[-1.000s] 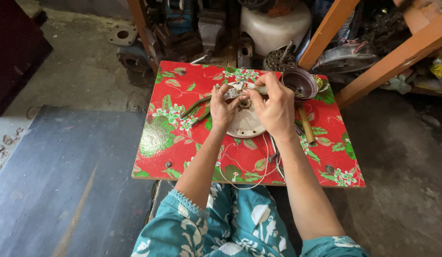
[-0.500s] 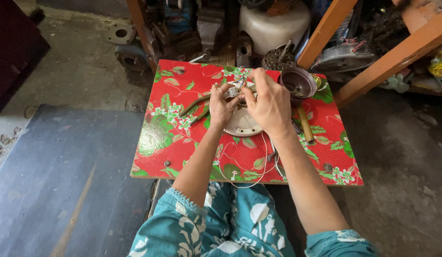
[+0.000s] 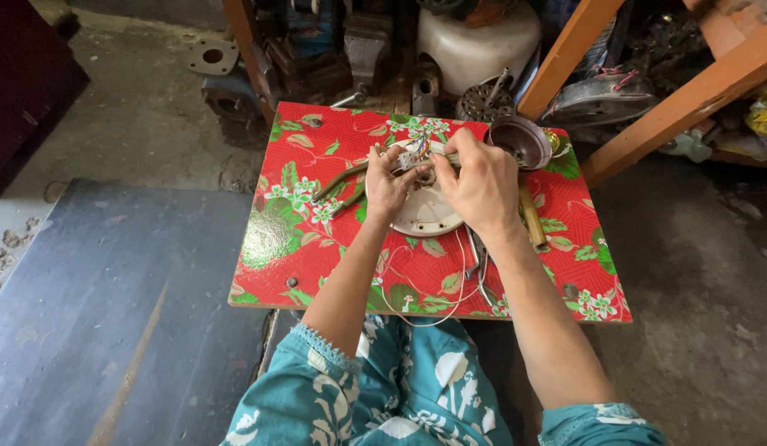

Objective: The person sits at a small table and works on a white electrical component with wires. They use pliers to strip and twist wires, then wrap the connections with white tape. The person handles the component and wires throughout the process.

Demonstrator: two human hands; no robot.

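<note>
Both hands have drawn closer together since the earlier frame, the right hand [image 3: 481, 183] having slid leftward over the round cream-coloured metal motor housing [image 3: 425, 211] until its fingers meet those of the left hand [image 3: 389, 183]. They now bunch over a small pale terminal piece with coloured wires [image 3: 415, 154] at the far edge of the housing. Each hand's grip is closed to a fingertip pinch: the left appears to steady the terminal piece, and the right pinches at its wires, though exactly which strand it has cannot be told.

The housing lies flat near the middle of the red floral-patterned worktop [image 3: 293, 239], with thin white wires [image 3: 449, 297] trailing from it toward the near edge. Green-handled pliers [image 3: 342, 186] lie just left of the left hand, untouched. A wooden-handled tool [image 3: 530, 219] lies to the right of the housing, and a dark round metal cap [image 3: 520, 140] sits near the far right corner.

As a judgement, the wiring work is somewhere in the middle: the housing is already open and bare on the worktop and its leads are pulled free, while the cap remains off and the loose wires are not yet tidied or joined, so connecting and closing up look to be what is left.
</note>
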